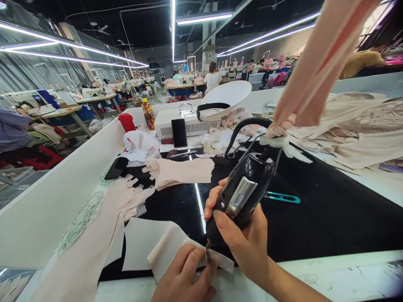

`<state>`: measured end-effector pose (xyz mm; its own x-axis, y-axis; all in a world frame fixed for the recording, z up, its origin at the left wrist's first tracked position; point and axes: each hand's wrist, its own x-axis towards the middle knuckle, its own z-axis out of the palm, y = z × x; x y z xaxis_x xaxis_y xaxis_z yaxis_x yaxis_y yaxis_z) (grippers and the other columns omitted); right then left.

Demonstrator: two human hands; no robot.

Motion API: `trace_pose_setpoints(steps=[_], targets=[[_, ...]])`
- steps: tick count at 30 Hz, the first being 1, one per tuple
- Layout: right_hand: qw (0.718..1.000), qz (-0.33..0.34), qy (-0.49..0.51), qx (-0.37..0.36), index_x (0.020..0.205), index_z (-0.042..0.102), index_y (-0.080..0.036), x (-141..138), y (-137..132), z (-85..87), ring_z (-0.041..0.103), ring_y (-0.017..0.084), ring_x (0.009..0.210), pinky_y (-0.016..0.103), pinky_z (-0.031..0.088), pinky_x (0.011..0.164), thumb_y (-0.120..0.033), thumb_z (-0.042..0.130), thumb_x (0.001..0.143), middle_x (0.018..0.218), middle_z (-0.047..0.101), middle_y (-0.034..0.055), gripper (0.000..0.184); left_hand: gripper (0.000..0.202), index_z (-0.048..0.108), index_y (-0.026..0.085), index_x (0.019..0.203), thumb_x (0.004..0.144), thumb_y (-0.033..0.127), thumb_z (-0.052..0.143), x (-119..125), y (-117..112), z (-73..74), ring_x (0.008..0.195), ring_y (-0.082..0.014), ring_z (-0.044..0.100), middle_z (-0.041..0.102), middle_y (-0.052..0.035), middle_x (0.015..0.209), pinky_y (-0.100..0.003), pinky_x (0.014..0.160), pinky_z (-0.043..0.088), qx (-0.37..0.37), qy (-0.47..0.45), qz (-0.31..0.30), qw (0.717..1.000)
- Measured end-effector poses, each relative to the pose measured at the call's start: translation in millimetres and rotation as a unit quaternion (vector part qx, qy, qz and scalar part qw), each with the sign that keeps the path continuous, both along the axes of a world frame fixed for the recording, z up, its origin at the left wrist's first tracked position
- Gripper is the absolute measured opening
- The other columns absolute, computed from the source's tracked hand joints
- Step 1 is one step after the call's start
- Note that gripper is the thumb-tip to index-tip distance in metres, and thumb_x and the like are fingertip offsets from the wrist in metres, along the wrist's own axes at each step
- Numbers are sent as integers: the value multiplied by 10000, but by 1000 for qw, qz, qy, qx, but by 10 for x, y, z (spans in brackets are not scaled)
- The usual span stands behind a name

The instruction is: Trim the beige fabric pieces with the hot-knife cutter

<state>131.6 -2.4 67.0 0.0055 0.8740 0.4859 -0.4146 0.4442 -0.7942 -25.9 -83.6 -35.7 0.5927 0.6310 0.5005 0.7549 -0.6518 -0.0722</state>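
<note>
My right hand (248, 243) is wrapped round a black hand-held tool (244, 191) with a metal plate on its side and a black cord running back. The tool's tip points down onto a pale pink fabric piece (166, 247) at the near edge of the black work surface (330, 209). My left hand (185, 277) presses and pinches that fabric piece right beside the tip, fingers closed on it.
Stacked pink fabric pieces (179, 171) and long strips (94, 243) lie to the left. Teal thread snips (281, 198) rest right of the tool. A pink strip (317, 67) hangs from above. A phone (179, 132), white machine (189, 121), bottle (148, 114) and lace fabric (355, 126) sit behind.
</note>
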Motion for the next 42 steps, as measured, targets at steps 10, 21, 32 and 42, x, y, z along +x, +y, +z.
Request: trace_pose_setpoints(steps=[10,21,32,42], targets=[[1000,-13,13,-1,1107,643,-281,32,-79,-5,668,125,664,248,626,627,-151,810,845,850,689,-17,338,360,605,170,1401,1080,320,543,-107,-58,128,1182,-248,692,654,-152,1293,-335,1007,607,-83,-42,53,994],[1000,-8,5,12,1052,635,-285,56,-88,-35,658,120,683,216,611,598,-220,786,911,874,670,-12,216,349,618,169,1378,1126,336,444,-172,-85,84,1147,-233,701,678,-115,1210,-332,992,606,-51,-10,52,997],[1000,23,-11,9,1172,627,-294,136,-69,-153,692,154,729,276,617,629,-237,773,947,943,679,20,274,304,651,186,1288,1081,386,552,-67,-66,201,981,-250,717,681,-98,1091,-348,857,634,-30,-43,47,998],[999,17,31,-24,1153,630,-280,37,-19,-81,661,140,706,267,603,664,-344,826,909,875,674,-4,319,288,665,205,1252,1068,402,567,-6,-61,69,1002,-229,714,685,-74,1085,-383,966,614,8,-46,68,997]])
